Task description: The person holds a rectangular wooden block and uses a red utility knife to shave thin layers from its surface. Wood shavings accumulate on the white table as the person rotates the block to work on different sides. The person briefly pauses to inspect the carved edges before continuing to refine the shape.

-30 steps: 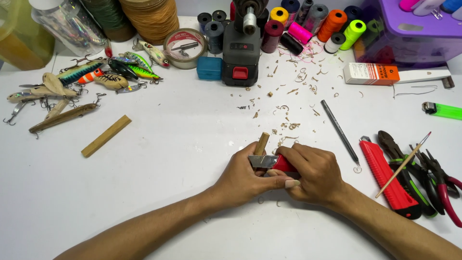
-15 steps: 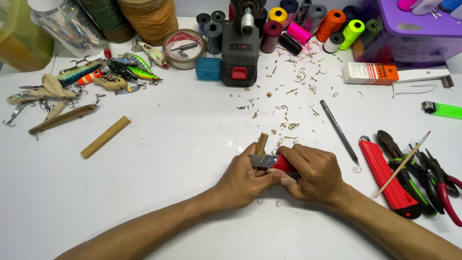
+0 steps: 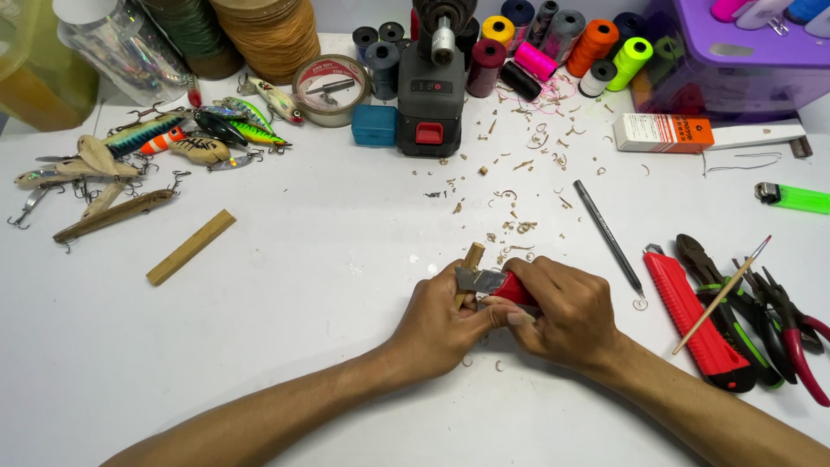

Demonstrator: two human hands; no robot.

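My left hand (image 3: 447,322) holds a short wooden stick (image 3: 472,257) whose tip pokes out above the fingers. My right hand (image 3: 571,311) grips a red-handled utility knife (image 3: 499,283), its metal blade end lying across the stick. The two hands press together low on the white table (image 3: 328,251), thumbs touching near the blade. Wood shavings (image 3: 513,227) lie scattered just beyond the hands.
A flat wooden strip (image 3: 191,246) lies at left, fishing lures with hooks (image 3: 156,147) behind it. A dark rotary tool (image 3: 430,86), thread spools (image 3: 553,43) and a tape tin (image 3: 331,88) stand at the back. A pencil (image 3: 608,236), red cutter (image 3: 697,319), pliers (image 3: 761,303), thin brush (image 3: 722,295) and green lighter (image 3: 794,198) lie right.
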